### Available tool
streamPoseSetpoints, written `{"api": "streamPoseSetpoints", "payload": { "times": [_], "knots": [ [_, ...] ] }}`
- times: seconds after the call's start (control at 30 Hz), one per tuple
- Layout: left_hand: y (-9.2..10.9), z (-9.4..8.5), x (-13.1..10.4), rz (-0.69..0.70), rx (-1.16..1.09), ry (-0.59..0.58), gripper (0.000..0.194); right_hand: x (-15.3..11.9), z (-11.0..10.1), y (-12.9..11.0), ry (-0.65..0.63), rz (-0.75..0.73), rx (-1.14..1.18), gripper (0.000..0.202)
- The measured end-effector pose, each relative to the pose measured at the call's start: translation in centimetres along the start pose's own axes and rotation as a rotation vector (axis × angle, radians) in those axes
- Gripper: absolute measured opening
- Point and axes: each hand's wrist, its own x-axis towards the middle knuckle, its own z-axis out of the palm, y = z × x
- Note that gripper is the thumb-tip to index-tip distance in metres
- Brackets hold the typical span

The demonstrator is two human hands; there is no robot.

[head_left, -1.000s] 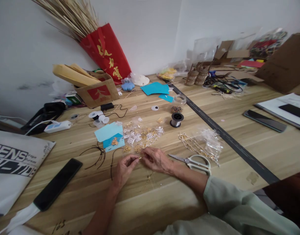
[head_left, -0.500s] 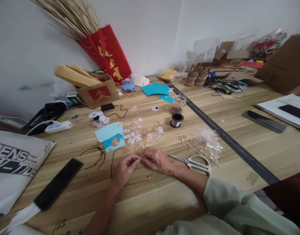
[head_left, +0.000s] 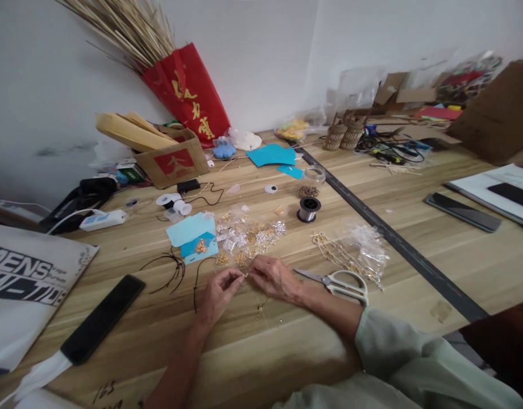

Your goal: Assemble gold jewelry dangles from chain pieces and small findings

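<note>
My left hand (head_left: 222,289) pinches a tiny gold piece (head_left: 245,275) between thumb and forefinger. Right beside it, my right hand (head_left: 272,277) has its fingers drawn together at the same piece; what exactly they grip is too small to tell. A thin gold chain (head_left: 256,318) and a fine clear thread hang or lie just below my right hand. Small bags of gold and silver beads (head_left: 255,234) lie beyond my fingertips. Blue cards (head_left: 192,229), one with an orange-gold bead packet (head_left: 201,245), are to the left of them.
Scissors (head_left: 347,284) lie by my right forearm, near gold chains (head_left: 338,253) and clear bags (head_left: 368,247). A wire spool (head_left: 307,210) and a glass jar (head_left: 311,182) stand farther back. A black phone (head_left: 103,319) is at left, black cords (head_left: 170,271) nearer my left hand.
</note>
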Motion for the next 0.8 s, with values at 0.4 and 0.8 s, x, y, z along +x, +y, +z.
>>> {"api": "streamPoseSetpoints", "payload": {
  "times": [0.4, 0.8],
  "knots": [
    [0.30, 0.05, 0.19, 0.002, -0.045, 0.000, 0.019, 0.03, -0.12, -0.10, 0.002, 0.019, 0.025, 0.006],
    [0.82, 0.10, 0.09, 0.037, 0.020, 0.024, 0.012, -0.10, 0.02, -0.35, -0.015, -0.013, 0.008, 0.001]
  ]
}}
